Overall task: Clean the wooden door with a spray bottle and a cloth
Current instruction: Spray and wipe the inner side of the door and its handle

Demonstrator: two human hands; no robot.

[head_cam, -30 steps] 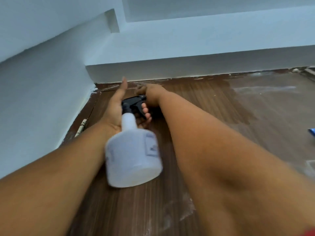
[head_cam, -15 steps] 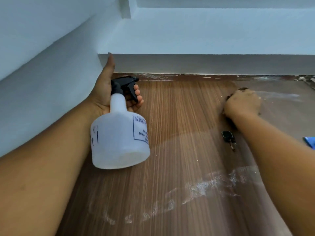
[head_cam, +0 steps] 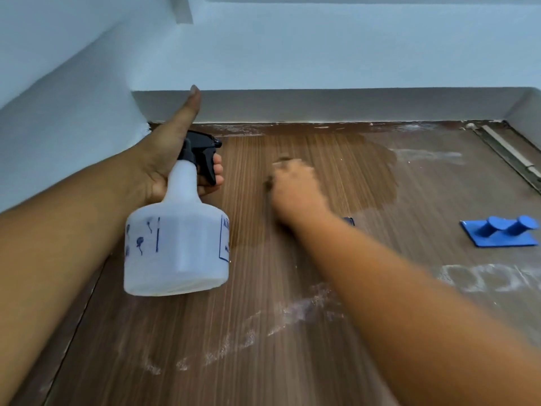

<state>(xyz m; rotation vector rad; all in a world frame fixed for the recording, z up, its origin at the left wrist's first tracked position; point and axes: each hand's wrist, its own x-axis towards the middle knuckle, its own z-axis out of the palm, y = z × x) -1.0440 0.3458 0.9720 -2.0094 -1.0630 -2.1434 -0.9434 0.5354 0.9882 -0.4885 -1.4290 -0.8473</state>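
Note:
The brown wooden door (head_cam: 263,347) fills the view, with a darker wet patch near its top and white dusty smears lower down. My left hand (head_cam: 164,162) grips the neck of a white spray bottle (head_cam: 175,244) with a black trigger head, thumb stretched out and the nozzle facing the door. My right hand (head_cam: 295,189) is motion-blurred and presses a dark cloth (head_cam: 279,162) against the wet patch. Only a dark edge of the cloth shows past the fingers.
A blue double hook (head_cam: 500,231) is stuck to the door at the right. A small dark object (head_cam: 348,221) peeks out beside my right wrist. A metal hinge strip (head_cam: 512,156) runs along the door's right edge. The white frame (head_cam: 292,105) and walls border the top and left.
My right hand swept the cloth from beside the bottle out to the right, then back toward the middle. The wiped area looks darker. My left hand kept holding the bottle.

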